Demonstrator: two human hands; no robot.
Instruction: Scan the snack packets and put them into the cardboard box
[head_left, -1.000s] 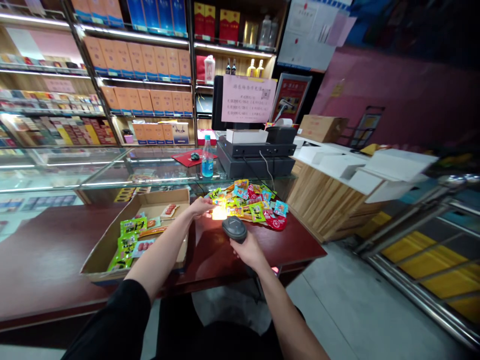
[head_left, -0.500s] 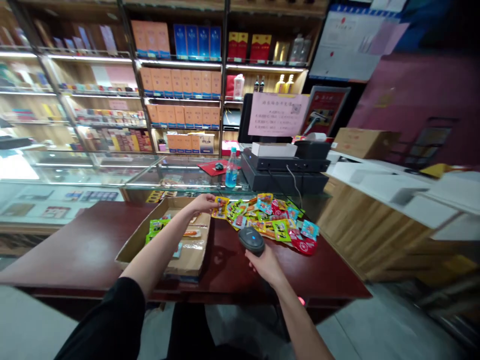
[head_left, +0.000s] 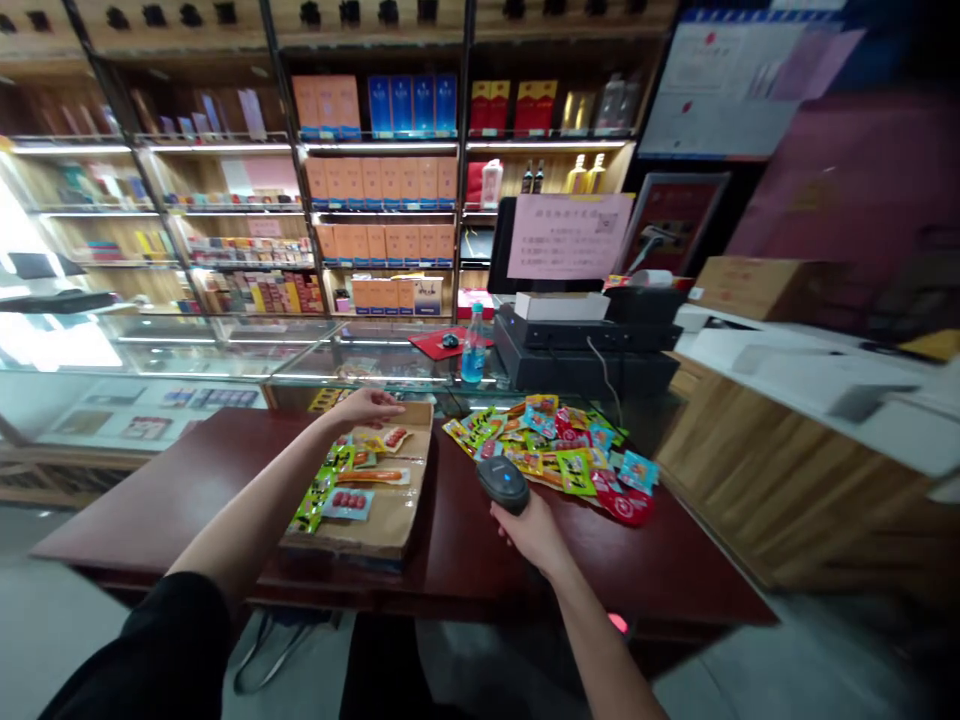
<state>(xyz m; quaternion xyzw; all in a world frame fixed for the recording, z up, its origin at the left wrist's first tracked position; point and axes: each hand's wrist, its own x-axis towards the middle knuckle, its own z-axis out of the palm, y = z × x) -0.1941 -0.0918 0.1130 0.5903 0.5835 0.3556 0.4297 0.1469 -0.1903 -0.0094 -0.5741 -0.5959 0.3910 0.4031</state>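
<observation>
My left hand (head_left: 369,408) hovers over the far side of a shallow cardboard box (head_left: 424,450), its fingers apart with no packet visible in them. Inside that box lie green snack packets (head_left: 309,508), a long sausage packet (head_left: 369,477), a clear-and-blue packet with reddish pieces (head_left: 349,504) and a small yellow packet (head_left: 371,444). My right hand (head_left: 534,528) is wrapped round a dark barcode scanner (head_left: 502,484), held above the table just in front of a heap of colourful snack packets (head_left: 551,440). My left forearm hides part of the box's left side.
The dark red table (head_left: 450,540) bears box and heap. Behind it, a glass counter (head_left: 337,365) holds a blue drink bottle (head_left: 473,345), a red mat (head_left: 429,345) and a cash register with a monitor (head_left: 570,240). Stocked shelves (head_left: 382,210) line the wall.
My left hand has moved left from beside the heap to above the box, and the yellow packet it held no longer shows in its fingers. The scanner stays in my right hand. The view has shifted slightly.
</observation>
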